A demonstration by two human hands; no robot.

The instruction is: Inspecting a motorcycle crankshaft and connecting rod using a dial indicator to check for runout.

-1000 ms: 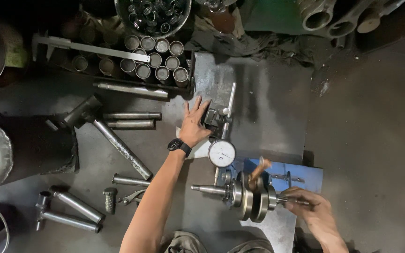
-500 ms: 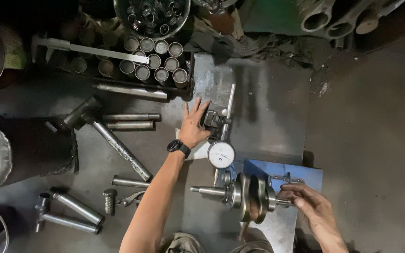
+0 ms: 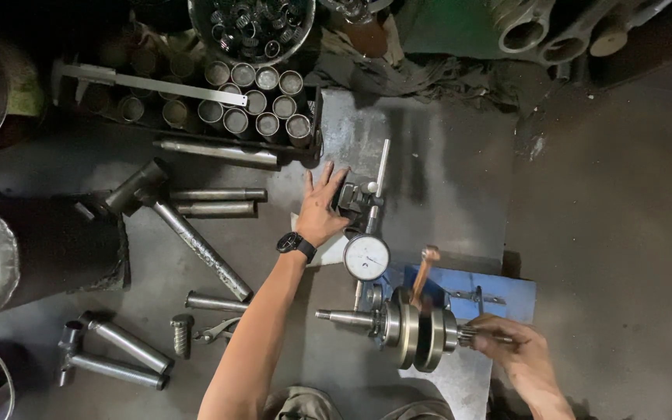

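Head view: right hand fingers grip steel crankshaft (disc-webbed); left hand flat.

Open grey floor to the right, unobstructed. Left side crowded: long steel hammer, loose steel rods, black cylinder block. Far edge blocked by tray of round metal sleeves. White-faced dial gauge on stand crowds the steel crankshaft.
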